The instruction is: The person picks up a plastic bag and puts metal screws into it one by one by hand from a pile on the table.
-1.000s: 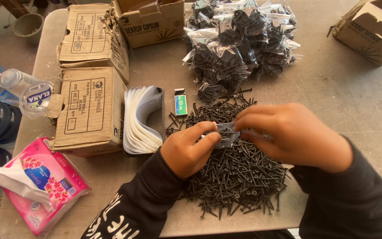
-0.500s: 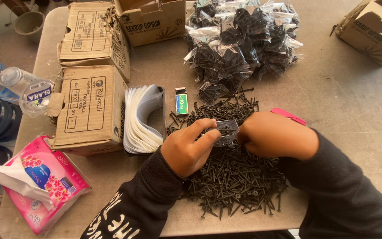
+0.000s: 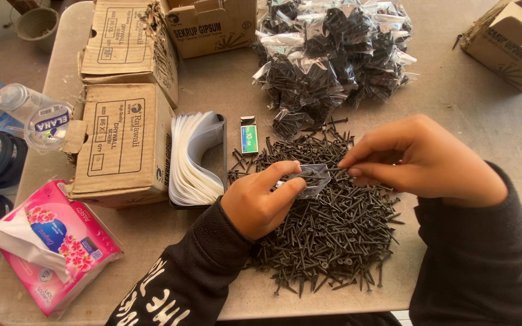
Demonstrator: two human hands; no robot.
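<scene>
My left hand (image 3: 260, 202) pinches a small clear bag (image 3: 310, 178) open above the loose pile of black screws (image 3: 327, 235) — my right hand (image 3: 421, 160) feeds screws into its mouth, fingertips pressed together. Next, probably another careful pinch from the pile below.

The loose pile of screws (image 3: 327, 229) lies on the counter (image 3: 454, 108) near its front edge. Behind the pile sits a heap of filled bags (image 3: 333, 54). Just left of the pile stands a stack of empty bags (image 3: 194, 160), with a small box (image 3: 249, 136) between them. Left of that stack are two cartons (image 3: 125, 145), one behind the other. A tissue pack (image 3: 55, 241) lies far left of the pile, near the front edge. Both hands hold a small bag (image 3: 312, 178) over the pile.
</scene>
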